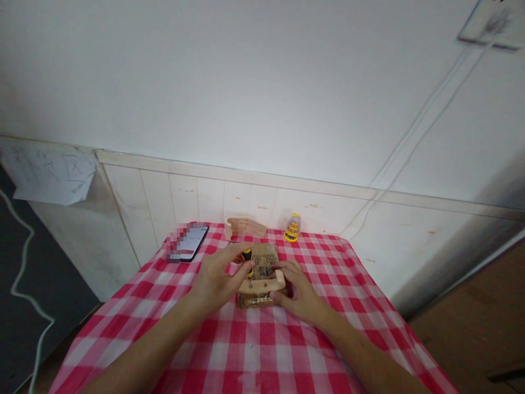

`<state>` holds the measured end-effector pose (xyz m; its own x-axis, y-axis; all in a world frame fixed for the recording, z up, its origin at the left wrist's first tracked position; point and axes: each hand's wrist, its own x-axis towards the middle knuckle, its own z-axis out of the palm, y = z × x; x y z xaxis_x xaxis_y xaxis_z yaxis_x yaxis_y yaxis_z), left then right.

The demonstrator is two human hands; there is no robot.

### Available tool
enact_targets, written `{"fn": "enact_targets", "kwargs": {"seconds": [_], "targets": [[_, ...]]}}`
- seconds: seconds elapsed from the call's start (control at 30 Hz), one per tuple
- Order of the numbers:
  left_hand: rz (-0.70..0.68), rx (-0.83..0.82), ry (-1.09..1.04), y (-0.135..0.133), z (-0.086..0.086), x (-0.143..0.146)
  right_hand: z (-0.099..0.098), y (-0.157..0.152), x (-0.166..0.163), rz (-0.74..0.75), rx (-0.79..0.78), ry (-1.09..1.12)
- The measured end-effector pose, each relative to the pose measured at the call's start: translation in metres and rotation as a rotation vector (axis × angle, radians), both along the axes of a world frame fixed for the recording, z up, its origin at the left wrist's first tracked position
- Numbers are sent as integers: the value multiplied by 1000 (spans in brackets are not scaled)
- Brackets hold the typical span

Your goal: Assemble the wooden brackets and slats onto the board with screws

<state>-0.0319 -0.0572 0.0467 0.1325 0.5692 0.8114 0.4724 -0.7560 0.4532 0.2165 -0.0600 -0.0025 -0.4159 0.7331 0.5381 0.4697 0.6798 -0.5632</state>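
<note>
My left hand (217, 276) is closed around the black-and-yellow handle of a screwdriver (246, 255), held roughly upright. Below it lies a pale wooden piece (262, 285) with a raised block at its right end and screw heads along it. My right hand (301, 290) grips that right end between thumb and fingers. Under the wooden piece is a brown package (264, 251) with dark printed markings. The screwdriver's tip is too small to make out, so I cannot tell whether it sits in a screw.
A second wooden piece (246, 226) stands at the back by the wall. Right of it is a yellow-based clear container (292, 229). A phone (192, 243) lies at the back left of the red-and-white checked tablecloth (270, 350). White cables (426, 120) run down the wall at right.
</note>
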Motion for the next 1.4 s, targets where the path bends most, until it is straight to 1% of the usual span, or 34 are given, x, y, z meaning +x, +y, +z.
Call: {"fn": "enact_targets", "kwargs": {"seconds": [0.13,0.43,0.57,0.67,0.9,1.0,1.2,1.4], "targets": [[-11,34,25,-1,-2,0,0,1,0,5,12,-4],[-11,55,44,-1,-2,-1,-1,2,0,11,16,-5],[2,98,73,1,-4,0,-1,2,0,14,12,-2],[3,100,79,3,-8,0,0,2,0,8,11,-8],[-31,56,81,4,-11,-1,-1,2,0,3,19,-15],[-57,15,90,3,-10,-2,-1,3,0,4,19,-23],[-66,-54,125,2,-6,-4,0,2,0,2,6,-29],[-173,-111,190,-1,-1,-5,0,2,-1,8,8,-12]]}}
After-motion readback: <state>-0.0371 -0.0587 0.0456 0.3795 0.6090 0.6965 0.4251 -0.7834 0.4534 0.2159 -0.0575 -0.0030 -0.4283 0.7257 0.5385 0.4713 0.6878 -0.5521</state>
